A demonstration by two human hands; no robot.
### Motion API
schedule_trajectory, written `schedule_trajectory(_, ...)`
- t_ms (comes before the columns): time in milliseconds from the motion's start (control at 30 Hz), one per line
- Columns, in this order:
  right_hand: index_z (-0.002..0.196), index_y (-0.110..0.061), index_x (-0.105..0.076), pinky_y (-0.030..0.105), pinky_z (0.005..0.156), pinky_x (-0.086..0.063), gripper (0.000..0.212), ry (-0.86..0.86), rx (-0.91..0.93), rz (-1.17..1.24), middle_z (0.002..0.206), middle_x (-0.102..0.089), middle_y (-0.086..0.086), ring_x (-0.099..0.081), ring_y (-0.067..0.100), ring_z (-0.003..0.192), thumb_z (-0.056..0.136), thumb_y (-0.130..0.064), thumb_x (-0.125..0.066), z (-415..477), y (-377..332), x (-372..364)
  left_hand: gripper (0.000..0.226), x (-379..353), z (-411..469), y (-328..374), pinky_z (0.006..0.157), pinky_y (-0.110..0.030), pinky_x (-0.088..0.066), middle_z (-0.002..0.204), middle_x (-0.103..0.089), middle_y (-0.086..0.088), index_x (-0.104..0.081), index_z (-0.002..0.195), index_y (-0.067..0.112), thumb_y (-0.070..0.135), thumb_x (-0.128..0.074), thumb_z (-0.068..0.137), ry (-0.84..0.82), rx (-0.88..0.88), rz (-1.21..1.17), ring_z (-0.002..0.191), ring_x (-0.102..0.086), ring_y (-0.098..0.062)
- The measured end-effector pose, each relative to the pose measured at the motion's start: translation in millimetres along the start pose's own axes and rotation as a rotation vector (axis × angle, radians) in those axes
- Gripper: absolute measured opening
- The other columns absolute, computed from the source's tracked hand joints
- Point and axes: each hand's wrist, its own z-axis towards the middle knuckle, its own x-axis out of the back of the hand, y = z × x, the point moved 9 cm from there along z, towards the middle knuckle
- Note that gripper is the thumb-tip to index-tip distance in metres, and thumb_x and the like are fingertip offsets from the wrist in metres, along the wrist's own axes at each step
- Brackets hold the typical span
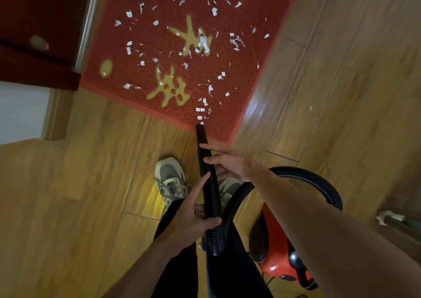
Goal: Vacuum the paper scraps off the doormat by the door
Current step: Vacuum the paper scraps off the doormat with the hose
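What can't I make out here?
Far end of the doormat: head view, cut off by the top edge.
Part of the vacuum body: head view, behind the right forearm.
Mouth of the nozzle: head view, faces away; contact unclear.
The right shoe: head view, behind hose and right hand.

My L hand (193, 218) grips the hose (210, 197) low down: thumb wrapped across the front, index finger straight & pointing up along it, other fingers hidden behind. L forearm comes in from bottom centre, bare, wrist approx straight. My R hand (230, 163) sits higher up the same hose, fingers straight & spread, tips lying across it from the right side; can't see the thumb. R arm bare, stretched long from the bottom-right corner, elbow nearly straight.
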Motion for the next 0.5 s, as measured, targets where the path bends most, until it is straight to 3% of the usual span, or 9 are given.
schedule_trajectory(267, 0.135, -0.036, -0.055, 0.033, 0.072, -0.059, 0.049, 0.084, 0.055, 0.086, 0.121, -0.067, 0.009, -0.072, 0.022, 0.095, 0.092, -0.016, -0.068, 3, -10, 0, 0.099, 17, 10, 6, 0.076, -0.040, -0.059, 0.087, -0.074, -0.002, -0.030, 0.137, 0.069, -0.004, -0.071, 0.085, -0.013, -0.001, 0.006, 0.084, -0.071, -0.019)
schedule_trajectory(433, 0.132, -0.042, -0.057, 0.045, 0.093, -0.054, 0.051, 0.077, 0.027, 0.123, 0.119, -0.069, 0.001, -0.071, 0.020, 0.099, 0.090, -0.017, -0.069, 10, -9, -4, 0.099, 24, 9, 13, 0.076, -0.041, -0.059, 0.091, -0.075, -0.003, -0.033, 0.135, 0.069, -0.005, -0.072, 0.084, -0.016, -0.006, -0.001, 0.086, -0.072, -0.021)
schedule_trajectory(500, 0.132, -0.044, -0.057, 0.044, 0.094, -0.054, 0.054, 0.071, 0.029, 0.106, 0.119, -0.069, 0.000, -0.070, 0.019, 0.099, 0.088, -0.016, -0.070, 12, -13, -8, 0.098, 27, 7, 14, 0.075, -0.040, -0.059, 0.092, -0.075, -0.004, -0.033, 0.136, 0.069, -0.005, -0.072, 0.084, -0.010, -0.003, -0.015, 0.085, -0.072, -0.021)
